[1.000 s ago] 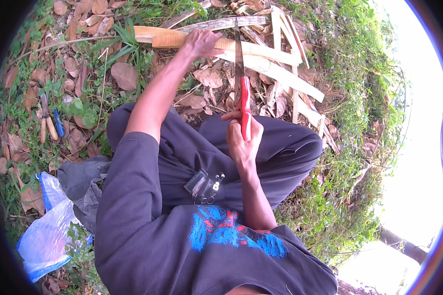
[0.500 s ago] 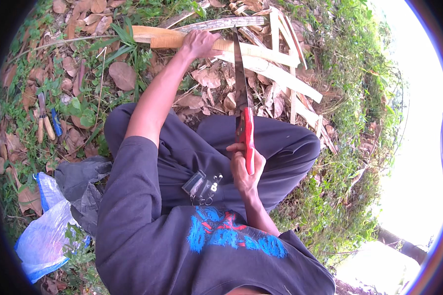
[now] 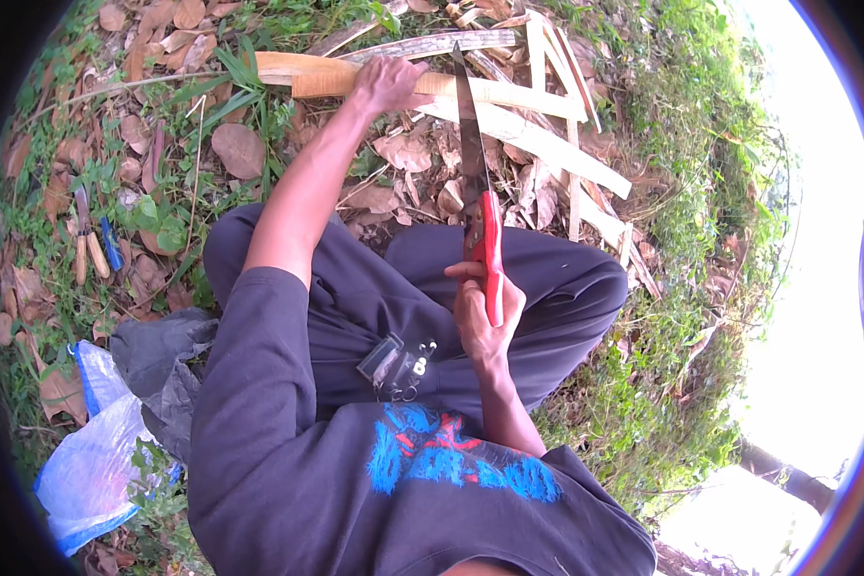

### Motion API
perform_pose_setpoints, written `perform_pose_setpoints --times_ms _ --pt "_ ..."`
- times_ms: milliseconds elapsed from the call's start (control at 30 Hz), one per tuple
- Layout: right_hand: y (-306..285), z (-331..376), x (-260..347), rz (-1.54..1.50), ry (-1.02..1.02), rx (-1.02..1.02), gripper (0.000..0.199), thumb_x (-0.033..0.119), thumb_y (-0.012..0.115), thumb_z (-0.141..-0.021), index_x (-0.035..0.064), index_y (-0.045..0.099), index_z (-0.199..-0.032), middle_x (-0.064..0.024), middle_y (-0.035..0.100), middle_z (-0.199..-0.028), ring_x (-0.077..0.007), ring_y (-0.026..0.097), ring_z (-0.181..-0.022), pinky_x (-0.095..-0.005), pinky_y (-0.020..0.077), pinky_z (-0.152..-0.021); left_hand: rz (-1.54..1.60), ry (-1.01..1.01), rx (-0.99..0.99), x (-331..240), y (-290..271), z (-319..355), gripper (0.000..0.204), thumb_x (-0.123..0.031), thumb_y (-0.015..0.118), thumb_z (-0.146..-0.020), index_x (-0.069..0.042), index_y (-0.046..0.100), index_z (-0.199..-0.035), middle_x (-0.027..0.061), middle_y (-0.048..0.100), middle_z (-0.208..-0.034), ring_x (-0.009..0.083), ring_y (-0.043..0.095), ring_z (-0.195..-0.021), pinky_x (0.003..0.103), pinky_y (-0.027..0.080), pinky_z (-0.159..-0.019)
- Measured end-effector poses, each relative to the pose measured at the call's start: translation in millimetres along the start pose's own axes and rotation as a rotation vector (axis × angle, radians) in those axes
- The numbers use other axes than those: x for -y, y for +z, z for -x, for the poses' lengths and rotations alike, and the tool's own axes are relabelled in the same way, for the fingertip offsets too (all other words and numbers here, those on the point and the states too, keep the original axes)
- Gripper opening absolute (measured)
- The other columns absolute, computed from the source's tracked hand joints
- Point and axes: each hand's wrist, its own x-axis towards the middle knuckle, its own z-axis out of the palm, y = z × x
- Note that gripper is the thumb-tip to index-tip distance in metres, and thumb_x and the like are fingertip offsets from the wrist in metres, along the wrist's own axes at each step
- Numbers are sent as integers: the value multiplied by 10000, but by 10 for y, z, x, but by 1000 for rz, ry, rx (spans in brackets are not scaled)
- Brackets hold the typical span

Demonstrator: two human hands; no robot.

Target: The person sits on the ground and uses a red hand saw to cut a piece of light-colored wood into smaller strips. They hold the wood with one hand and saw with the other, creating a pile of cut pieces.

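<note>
My right hand [image 3: 488, 312] is wrapped round the red handle of a handsaw [image 3: 471, 144], one finger laid along the handle's side. The dark blade points away from me and lies across a long pale wooden board [image 3: 514, 98]. Left of the blade, my left hand [image 3: 391, 84] grips that board from above, its fingers curled over the far edge. A stepped notch shows toward the board's left end. Where the teeth meet the wood is too small to make out. Beneath and beyond it lie other wood strips, among them a wide pale one [image 3: 538, 144].
My crossed legs [image 3: 538, 278] are close below the saw. Wooden-handled tools [image 3: 93, 240] and a blue-handled one [image 3: 111, 245] lie on the grass at left. A blue-and-white plastic sheet [image 3: 96, 461] and a dark bag [image 3: 163, 355] are at lower left. Dry leaves [image 3: 238, 149] cover the ground.
My right hand and the saw handle have moved forward, away from me, so the blade sits further over the board. My left hand stays in nearly the same place.
</note>
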Motion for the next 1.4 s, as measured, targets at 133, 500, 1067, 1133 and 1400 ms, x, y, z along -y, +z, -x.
perform_pose_setpoints --times_ms 133,500,1067,1133,1400 --pt "-53 33 127 -18 -1 -11 216 -18 479 -869 -66 684 -917 58 463 -518 -17 397 -436 -211 293 -432 89 -30 96 0 -44 9 683 -717 540 -865 -127 632 -1195 56 590 -675 136 568 -551 311 519 -468" --pt "-86 -80 49 118 -220 47 222 -14 495 -823 -47 697 -908 44 449 -491 -36 411 -417 -230 319 -438 101 20 -151 65 99 59 737 -729 581 -822 -185 568 -1318 171 671 -1068 277 670 -977 446 548 -870" --pt "-22 -649 -532 86 -241 72 232 40 499 -827 -45 684 -938 37 445 -516 -43 408 -434 -240 332 -439 232 53 8 143 112 -114 695 -715 597 -829 -179 608 -1271 59 643 -689 149 556 -502 293 472 -429" --pt "-3 -596 -616 25 -214 58 220 38 503 -821 -46 674 -930 31 442 -526 -44 405 -447 -244 333 -442 276 61 -37 93 18 -56 686 -759 579 -808 -142 636 -1104 70 651 -690 150 597 -534 311 474 -428" --pt "-165 -432 -694 60 -194 53 238 30 508 -791 -47 680 -937 1 470 -521 -80 457 -440 -260 375 -466 300 6 58 -52 -318 -27 645 -751 578 -814 -156 650 -1054 122 706 -728 277 710 -659 450 567 -605"
